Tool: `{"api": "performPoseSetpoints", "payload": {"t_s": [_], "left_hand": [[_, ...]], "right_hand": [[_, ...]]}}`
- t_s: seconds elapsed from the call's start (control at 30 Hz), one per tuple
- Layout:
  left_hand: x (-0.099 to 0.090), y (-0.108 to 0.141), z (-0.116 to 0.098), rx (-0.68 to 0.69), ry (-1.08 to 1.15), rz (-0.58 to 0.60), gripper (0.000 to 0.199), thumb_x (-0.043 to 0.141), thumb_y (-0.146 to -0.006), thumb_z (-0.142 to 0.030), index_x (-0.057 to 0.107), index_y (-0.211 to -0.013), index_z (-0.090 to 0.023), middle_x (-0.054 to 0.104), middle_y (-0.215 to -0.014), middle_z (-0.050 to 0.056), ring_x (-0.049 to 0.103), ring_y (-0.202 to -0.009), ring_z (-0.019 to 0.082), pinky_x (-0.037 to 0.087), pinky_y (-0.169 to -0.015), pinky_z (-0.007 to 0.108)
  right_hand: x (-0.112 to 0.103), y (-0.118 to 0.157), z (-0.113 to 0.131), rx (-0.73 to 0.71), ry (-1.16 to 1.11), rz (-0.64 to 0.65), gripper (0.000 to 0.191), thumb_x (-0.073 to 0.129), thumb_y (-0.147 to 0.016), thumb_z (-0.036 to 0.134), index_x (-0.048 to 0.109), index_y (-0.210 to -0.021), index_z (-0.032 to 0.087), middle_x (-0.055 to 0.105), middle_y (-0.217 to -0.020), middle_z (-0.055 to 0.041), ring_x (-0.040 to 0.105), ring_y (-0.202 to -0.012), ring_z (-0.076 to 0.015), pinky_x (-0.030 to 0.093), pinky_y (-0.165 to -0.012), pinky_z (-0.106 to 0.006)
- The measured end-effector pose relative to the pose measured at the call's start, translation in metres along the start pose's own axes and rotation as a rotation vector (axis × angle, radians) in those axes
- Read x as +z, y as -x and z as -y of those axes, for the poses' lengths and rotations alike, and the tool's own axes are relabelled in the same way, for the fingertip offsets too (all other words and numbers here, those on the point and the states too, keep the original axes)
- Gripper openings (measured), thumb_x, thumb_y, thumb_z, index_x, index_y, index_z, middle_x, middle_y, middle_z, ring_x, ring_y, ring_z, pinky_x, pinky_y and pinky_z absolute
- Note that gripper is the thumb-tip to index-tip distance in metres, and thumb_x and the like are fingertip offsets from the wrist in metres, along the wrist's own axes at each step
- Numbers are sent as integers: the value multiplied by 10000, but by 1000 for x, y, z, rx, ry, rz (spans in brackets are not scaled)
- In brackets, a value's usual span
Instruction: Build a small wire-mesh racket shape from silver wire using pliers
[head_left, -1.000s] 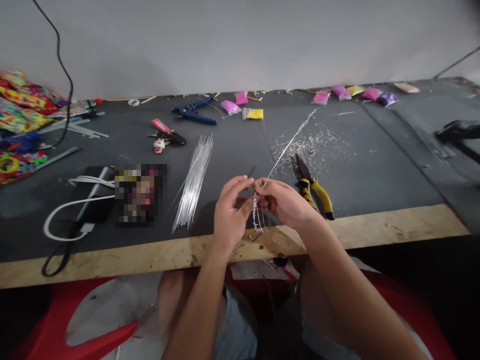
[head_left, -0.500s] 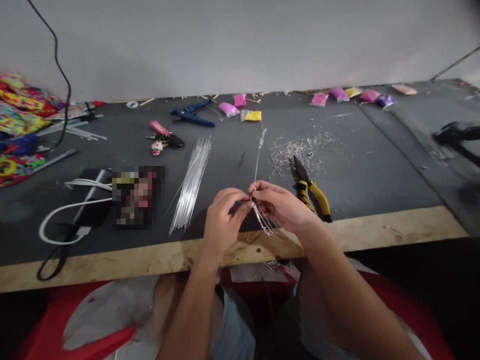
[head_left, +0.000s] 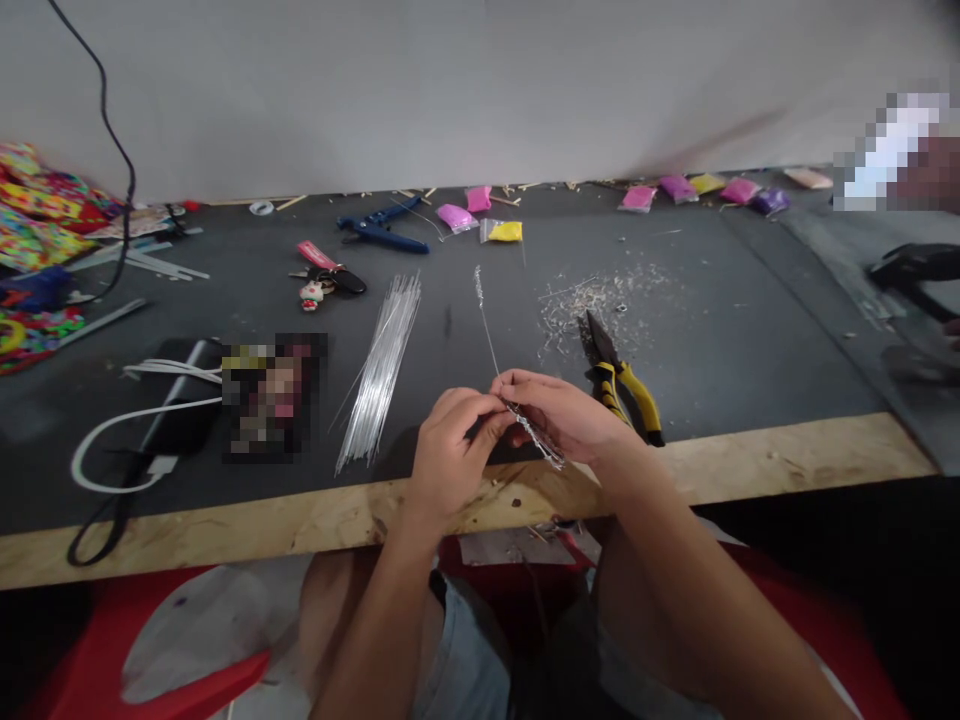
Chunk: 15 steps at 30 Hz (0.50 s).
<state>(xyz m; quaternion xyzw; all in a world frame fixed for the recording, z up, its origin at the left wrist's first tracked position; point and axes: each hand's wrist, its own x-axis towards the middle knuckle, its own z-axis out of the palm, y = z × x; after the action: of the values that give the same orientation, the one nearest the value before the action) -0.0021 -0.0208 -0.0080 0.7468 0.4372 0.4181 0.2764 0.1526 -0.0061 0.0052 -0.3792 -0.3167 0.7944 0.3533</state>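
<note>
Between my hands is a twisted wire piece (head_left: 541,449), silvery, with a bundle of bent strands toward me and one long stem that ends in a coiled tip pointing away. My left hand (head_left: 459,440) pinches it with thumb and forefinger. My right hand (head_left: 559,412) is closed around its middle, fingers partly hidden behind the wire. A bundle of straight silver wires (head_left: 381,375) lies to the left of my hands. Pliers with yellow and black handles (head_left: 621,378) rest to the right, close to my right wrist, their jaws beside a scatter of wire clippings (head_left: 592,310).
Blue pliers (head_left: 386,230), keys (head_left: 330,278) and small colored packets (head_left: 457,217) lie farther back. A power bank with a white cable (head_left: 180,395) sits at left, colorful bags (head_left: 45,220) beyond it. A wooden strip (head_left: 285,525) edges the table.
The long wire stem has swung left, its coiled tip now leaning away to the left. The bundled strands have turned toward the right. At far right a pixelated bright shape has appeared.
</note>
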Motion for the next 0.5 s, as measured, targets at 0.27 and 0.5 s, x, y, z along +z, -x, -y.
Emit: {"api": "performPoseSetpoints", "payload": {"t_s": [0.27,0.5], "left_hand": [[0,4,4,16,-88,12,94,487,-849,-202,555,-914,-207,569,-1013,70,520,-987,188,414,-884,352],[2,7,8,47,-153,2,155,465,-838,-157,516,-975,-210,556,-1050,73,496,-1042,202,399,-927,399]], "right_hand": [[1,-5,-6,-33,14,-47,150,629,-743,303,591,-833,189,518,-709,30,467,-578,-82,385,-553,-219],[1,-8,-10,-95,162,-44,188,648,-743,345,607,-853,199,538,-779,5,487,-677,-107,411,-640,-239]]}}
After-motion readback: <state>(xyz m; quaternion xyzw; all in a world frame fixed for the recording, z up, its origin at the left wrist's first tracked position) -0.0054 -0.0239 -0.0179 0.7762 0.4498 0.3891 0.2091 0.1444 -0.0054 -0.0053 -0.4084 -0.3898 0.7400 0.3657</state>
